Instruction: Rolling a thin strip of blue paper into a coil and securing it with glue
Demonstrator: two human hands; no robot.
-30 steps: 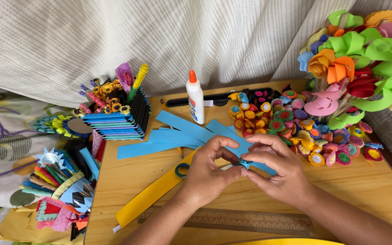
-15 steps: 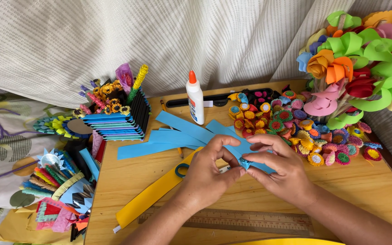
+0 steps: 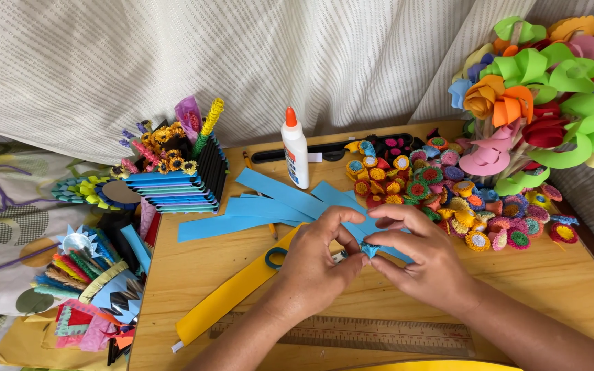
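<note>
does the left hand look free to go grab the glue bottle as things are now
Probably not right away. The left hand is pinching a small blue paper piece together with the right hand. The path to the glue bottle looks open, with only flat blue strips between.

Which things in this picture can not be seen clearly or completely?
- Head view: the small blue piece is mostly hidden by the fingertips of the left hand and right hand.
- The scissors show only a handle loop; the left hand covers the rest.
- The yellow sheet is cut off by the bottom edge.
- The paper flower bouquet is cut off by the right edge.
</note>
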